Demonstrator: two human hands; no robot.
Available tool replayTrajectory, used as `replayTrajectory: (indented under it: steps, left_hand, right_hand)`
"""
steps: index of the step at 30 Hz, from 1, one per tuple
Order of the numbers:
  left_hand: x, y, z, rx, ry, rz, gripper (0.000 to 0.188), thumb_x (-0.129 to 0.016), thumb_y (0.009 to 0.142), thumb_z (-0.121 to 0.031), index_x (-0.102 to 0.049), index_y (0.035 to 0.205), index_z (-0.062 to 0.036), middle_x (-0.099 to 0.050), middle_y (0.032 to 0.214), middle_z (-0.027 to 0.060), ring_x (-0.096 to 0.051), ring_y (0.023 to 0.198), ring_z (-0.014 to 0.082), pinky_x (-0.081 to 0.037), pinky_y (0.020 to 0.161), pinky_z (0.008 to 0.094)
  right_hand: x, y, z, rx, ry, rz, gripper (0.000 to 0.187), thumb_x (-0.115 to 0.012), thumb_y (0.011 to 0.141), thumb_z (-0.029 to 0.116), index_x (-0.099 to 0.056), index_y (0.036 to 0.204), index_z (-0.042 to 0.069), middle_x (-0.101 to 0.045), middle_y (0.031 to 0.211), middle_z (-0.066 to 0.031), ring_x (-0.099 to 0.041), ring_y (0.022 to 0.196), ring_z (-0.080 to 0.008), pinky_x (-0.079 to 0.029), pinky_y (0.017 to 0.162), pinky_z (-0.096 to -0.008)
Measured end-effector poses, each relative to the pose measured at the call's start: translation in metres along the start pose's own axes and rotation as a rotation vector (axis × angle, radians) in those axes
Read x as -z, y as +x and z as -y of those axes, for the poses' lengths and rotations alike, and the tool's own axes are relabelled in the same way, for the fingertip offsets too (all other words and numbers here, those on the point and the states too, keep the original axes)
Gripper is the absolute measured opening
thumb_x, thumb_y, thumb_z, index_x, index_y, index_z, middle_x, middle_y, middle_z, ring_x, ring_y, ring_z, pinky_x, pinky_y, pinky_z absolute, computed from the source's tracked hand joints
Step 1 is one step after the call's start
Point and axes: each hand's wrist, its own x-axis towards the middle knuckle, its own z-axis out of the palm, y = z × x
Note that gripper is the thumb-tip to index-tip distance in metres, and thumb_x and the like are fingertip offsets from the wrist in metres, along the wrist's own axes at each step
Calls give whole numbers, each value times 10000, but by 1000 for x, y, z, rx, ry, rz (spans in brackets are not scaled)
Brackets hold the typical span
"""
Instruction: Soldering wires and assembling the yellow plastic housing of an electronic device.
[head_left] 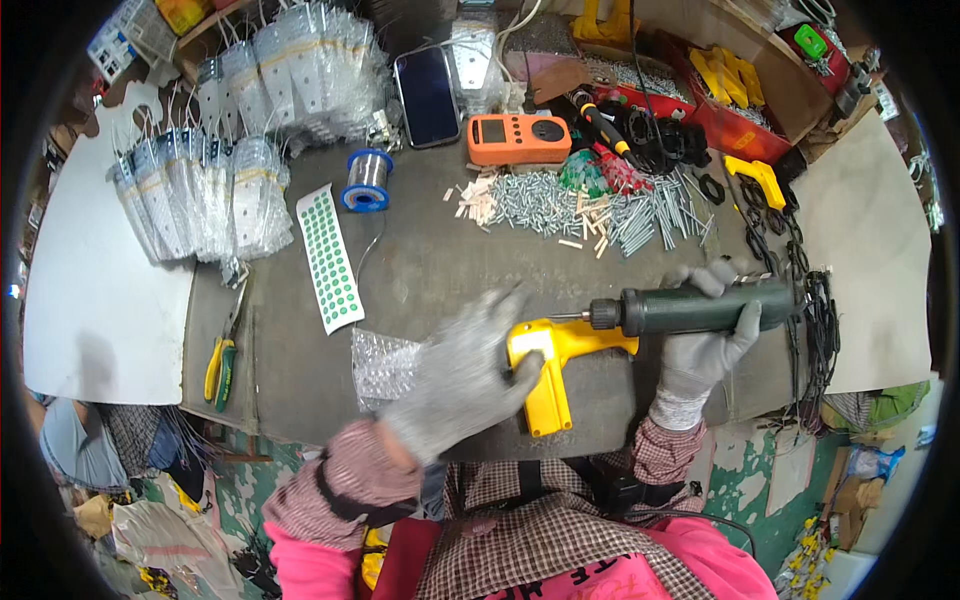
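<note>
My left hand (460, 375), in a grey glove and blurred by motion, grips a yellow pistol-shaped plastic housing (546, 398) at its wide end, thumb laid across it. The housing rests at the table's near edge, its handle toward me. In my right hand (700, 350), also gloved, lies a dark green electric screwdriver (700, 310), with fingers and thumb wrapped round its body. It is held level, pointing left. Its thin bit reaches over the top of the housing; whether it touches cannot be made out. A piece of bubble wrap (383, 368) lies beside my left hand.
Loose screws (540, 203) and small pale pieces are heaped beyond my hands, before an orange meter (518, 139). A solder spool (367, 181), a green-dot sticker sheet (328, 258) and pliers (222, 360) lie left. Wrapped metal parts (200, 195) stand far left; black cables (820, 325) lie right.
</note>
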Motion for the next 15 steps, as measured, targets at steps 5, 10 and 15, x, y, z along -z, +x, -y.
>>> replayTrajectory:
  steps: [5,10,15]
  left_hand:
    - [29,-37,51,-64,98,226,698,-799,736,-312,-555,1347,-76,-600,1256,170,-590,1115,353,-475,967,442]
    - [27,-29,49,-62,125,160,694,-827,685,-361,-620,1287,-82,-641,1179,149,-621,1030,351,-490,905,443]
    - [23,-29,52,-61,127,170,698,-843,674,-355,-622,1264,-53,-648,1170,152,-623,1022,352,-485,878,446]
  right_hand:
    - [4,1,-7,71,75,-299,274,-641,962,239,-503,1160,110,-480,926,-11,-509,838,-139,-407,946,-398]
    - [6,2,-12,56,25,-341,288,-633,967,285,-497,1155,115,-485,923,-4,-506,821,-126,-408,947,-384]
    - [12,6,-15,23,131,-323,302,-648,959,280,-489,1154,114,-488,918,-4,-504,816,-124,-400,958,-385]
